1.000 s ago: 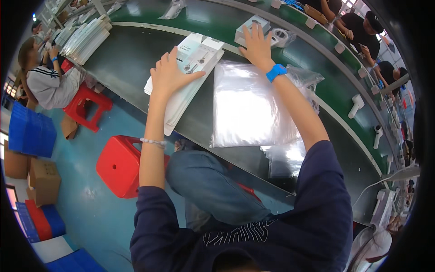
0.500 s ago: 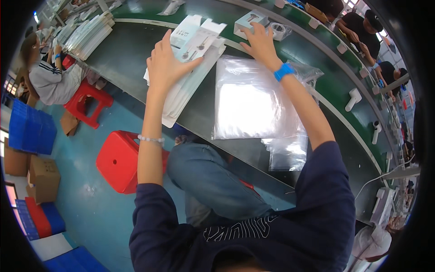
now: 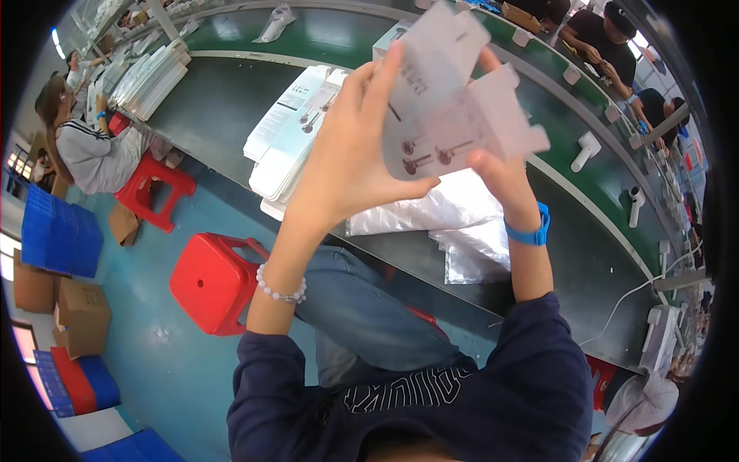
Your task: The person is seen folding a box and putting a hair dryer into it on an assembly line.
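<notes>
A white printed carton [image 3: 446, 108] with its end flaps sticking out is held up over the bench between my two hands. My left hand [image 3: 350, 154] grips its left edge, thumb in front near the bottom. On the opposite side my right hand [image 3: 504, 181] has its thumb at the lower corner and a fingertip showing behind the upper edge. Beside my left hand lies a stack of flat cartons [image 3: 285, 127]. Below the raised carton is a pile of clear plastic bags [image 3: 462, 212], partly hidden by my hands. Another small carton [image 3: 389, 38] peeks out behind the raised one.
The dark bench [image 3: 219, 100] runs along a green conveyor [image 3: 566, 165] carrying white handheld parts [image 3: 586, 150]. A red stool [image 3: 212, 281] stands left of my legs. At the far left sits a person [image 3: 100, 154] by another carton stack [image 3: 150, 81]. More people work across the conveyor.
My hands have come together, lifting a carton from the stack toward me. My right hand has left the small carton on the conveyor and now holds the raised one.
</notes>
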The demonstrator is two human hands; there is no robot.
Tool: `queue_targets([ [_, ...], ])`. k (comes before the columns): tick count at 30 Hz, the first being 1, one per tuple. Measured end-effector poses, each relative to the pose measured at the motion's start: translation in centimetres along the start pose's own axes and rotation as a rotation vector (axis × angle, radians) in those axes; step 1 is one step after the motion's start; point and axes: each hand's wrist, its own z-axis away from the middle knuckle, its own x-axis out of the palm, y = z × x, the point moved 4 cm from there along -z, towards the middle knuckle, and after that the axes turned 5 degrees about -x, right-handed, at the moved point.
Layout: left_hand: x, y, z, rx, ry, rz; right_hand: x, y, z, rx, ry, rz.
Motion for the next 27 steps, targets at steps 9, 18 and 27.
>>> queue_targets([
  [9, 1.3, 4.4, -0.1, 0.324, 0.125, -0.056, -0.5, -3.5, 0.9, -0.029, -0.242, 0.112],
  [18, 2.3, 3.6, 0.0, 0.284, 0.219, 0.180, -0.5, -3.7, 0.8, -0.008, -0.194, 0.042],
  [27, 2.5, 2.8, 0.5, 0.281, 0.218, 0.081, -0.1, -3.7, 1.1, 0.011, -0.138, -0.061],
])
